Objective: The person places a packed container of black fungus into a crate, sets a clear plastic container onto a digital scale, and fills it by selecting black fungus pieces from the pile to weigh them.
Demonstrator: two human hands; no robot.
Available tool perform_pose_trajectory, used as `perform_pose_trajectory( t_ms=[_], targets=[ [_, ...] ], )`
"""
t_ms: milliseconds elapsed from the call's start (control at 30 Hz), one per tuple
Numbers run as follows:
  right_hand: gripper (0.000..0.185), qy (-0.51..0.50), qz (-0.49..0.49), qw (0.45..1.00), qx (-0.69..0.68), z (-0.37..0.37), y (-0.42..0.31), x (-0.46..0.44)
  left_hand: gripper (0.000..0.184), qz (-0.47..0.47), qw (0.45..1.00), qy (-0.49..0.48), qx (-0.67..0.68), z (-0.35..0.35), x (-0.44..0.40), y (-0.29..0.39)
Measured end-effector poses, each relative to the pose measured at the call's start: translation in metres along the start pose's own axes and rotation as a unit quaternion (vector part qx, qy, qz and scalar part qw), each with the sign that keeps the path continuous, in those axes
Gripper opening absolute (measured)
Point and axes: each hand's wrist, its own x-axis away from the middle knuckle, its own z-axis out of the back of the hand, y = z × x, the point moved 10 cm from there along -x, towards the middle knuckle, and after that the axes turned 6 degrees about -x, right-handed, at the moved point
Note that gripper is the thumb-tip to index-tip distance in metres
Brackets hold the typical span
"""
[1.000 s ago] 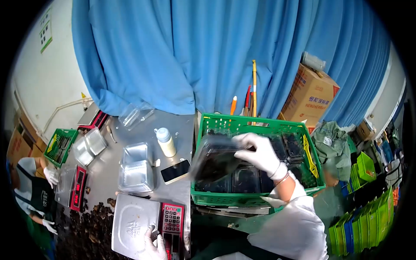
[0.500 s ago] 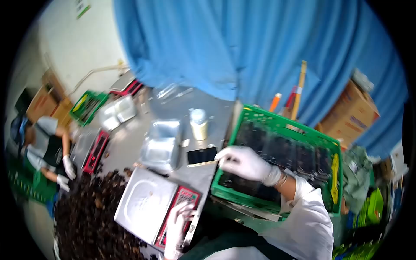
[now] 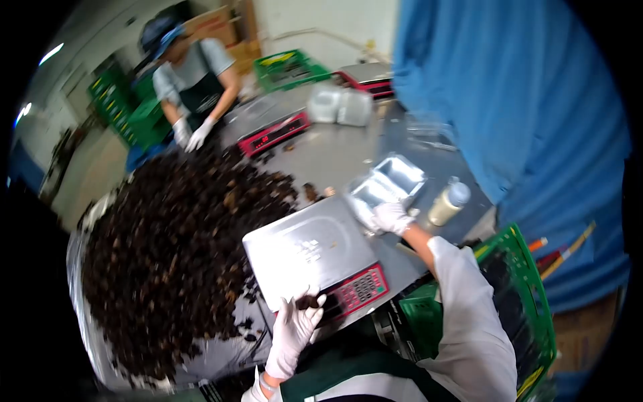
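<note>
My left hand (image 3: 295, 329), in a white glove, is at the near edge of the scale (image 3: 311, 244), with a small dark brown piece (image 3: 307, 302) between its curled fingers and thumb. The scale has a bare metal plate and a red keypad panel, part of whose display is behind the hand. Further right, my gloved right hand (image 3: 392, 218) reaches across to a stack of clear plastic trays (image 3: 385, 184) and grips its near edge. Left of the scale spreads a large heap of dark brown pieces (image 3: 174, 254), dried-looking, their kind unclear.
A bottle (image 3: 449, 202) stands right of the trays. Across the table, a person (image 3: 194, 87) in white gloves works at the heap beside another scale (image 3: 274, 134). More trays (image 3: 340, 106) and a green crate (image 3: 288, 70) sit behind. At right are a packed green crate (image 3: 529, 288) and blue curtain (image 3: 516, 100).
The view has swung left toward the heap. My right hand has left the green crate for the clear trays. My left hand now shows a dark piece in its fingers.
</note>
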Motion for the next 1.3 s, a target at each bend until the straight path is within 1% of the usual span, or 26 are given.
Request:
perform_pose_trajectory(
  t_ms=[33,67,133,167,200,233,267,333,367,400,467,500,533,600,633,700,733,800,833,867,900,967,1067,1200,1267,1300],
  targets=[
    [0.03,0.041,0.005,0.999,-0.004,0.002,-0.002,-0.001,0.06,-0.025,1.0,0.002,-0.017,0.0,0.004,0.01],
    [0.029,0.065,0.015,0.998,-0.005,0.008,0.0,-0.002,0.054,-0.042,0.999,-0.007,0.016,-0.001,0.008,0.017],
    [0.026,0.096,0.041,0.994,-0.002,0.023,0.002,-0.002,0.049,-0.069,0.997,0.029,-0.009,0.011,0.015,0.027],
    [0.026,0.136,0.038,0.99,-0.027,0.044,-0.001,0.008,0.045,-0.065,0.997,0.032,0.017,0.016,0.017,0.027],
    [0.027,0.174,0.037,0.983,-0.054,0.063,-0.003,0.016,0.043,-0.068,0.996,0.057,-0.026,0.017,0.022,0.029],
    [0.028,0.196,-0.055,0.977,-0.063,0.069,0.019,0.01,0.042,-0.064,0.992,0.075,-0.077,0.016,0.026,0.032],
    [0.019,0.293,0.021,0.937,-0.189,0.092,0.03,0.018,0.041,-0.059,0.986,0.096,-0.125,0.017,0.03,0.035],
    [0.015,0.28,0.05,0.914,-0.29,0.164,-0.028,0.066,0.036,-0.079,0.965,0.099,-0.231,0.021,0.029,0.038],
    [0.015,0.287,0.114,0.922,-0.233,0.175,-0.056,0.079,0.034,-0.11,0.945,0.102,-0.292,0.01,0.03,0.049],
    [0.016,0.295,0.172,0.923,-0.176,0.177,-0.078,0.093,0.032,-0.133,0.92,0.103,-0.354,-0.004,0.03,0.059],
    [0.015,0.177,0.278,0.931,-0.155,0.147,-0.142,0.117,0.031,-0.264,0.798,0.087,-0.535,-0.04,0.029,0.082],
    [0.015,0.161,0.355,0.911,-0.135,0.134,-0.173,0.132,0.033,-0.326,0.734,0.069,-0.592,-0.061,0.029,0.091],
    [0.014,0.142,0.429,0.885,-0.114,0.118,-0.201,0.146,0.037,-0.352,0.703,0.06,-0.615,-0.079,0.027,0.097],
    [0.014,0.081,0.461,0.883,-0.029,0.081,-0.231,0.156,0.041,-0.387,0.633,0.047,-0.669,-0.087,0.012,0.1],
    [0.014,0.076,0.462,0.883,-0.028,0.067,-0.232,0.154,0.041,-0.385,0.636,0.051,-0.667,-0.084,0.004,0.1],
    [0.022,0.041,0.451,0.891,0.042,0.037,-0.235,0.144,0.044,-0.35,0.515,0.107,-0.775,-0.079,-0.008,0.099],
    [0.022,0.037,0.451,0.891,0.045,0.037,-0.236,0.145,0.044,-0.35,0.518,0.109,-0.773,-0.076,-0.004,0.1],
    [0.032,0.037,0.432,0.897,0.082,0.044,-0.239,0.147,0.048,-0.375,0.424,0.077,-0.821,-0.08,0.017,0.093],
    [0.041,0.044,0.426,0.902,0.058,0.053,-0.24,0.148,0.046,-0.384,0.425,0.086,-0.815,-0.065,0.027,0.094],
    [0.041,0.042,0.425,0.902,0.06,0.056,-0.245,0.15,0.041,-0.371,0.425,0.112,-0.818,-0.044,0.038,0.1],
    [0.04,0.084,0.422,0.902,0.034,0.069,-0.249,0.153,0.034,-0.346,0.428,0.146,-0.822,-0.021,0.049,0.114],
    [0.038,0.136,0.419,0.898,-0.012,0.092,-0.266,0.16,0.036,-0.351,0.392,0.233,-0.818,0.047,0.073,0.146],
    [0.034,0.112,0.45,0.884,-0.066,0.094,-0.315,0.168,0.046,-0.203,0.269,0.33,-0.882,0.137,0.103,0.177],
    [0.03,0.074,0.486,0.867,-0.088,0.05,-0.379,0.169,0.047,-0.207,0.295,0.334,-0.871,0.183,0.161,0.189],
    [0.027,0.065,0.491,0.857,-0.144,0.022,-0.402,0.161,0.042,-0.211,0.282,0.335,-0.874,0.189,0.187,0.185],
    [0.025,0.024,0.472,0.858,-0.202,0.006,-0.414,0.151,0.042,-0.205,0.288,0.329,-0.876,0.195,0.197,0.183]
  ],
)
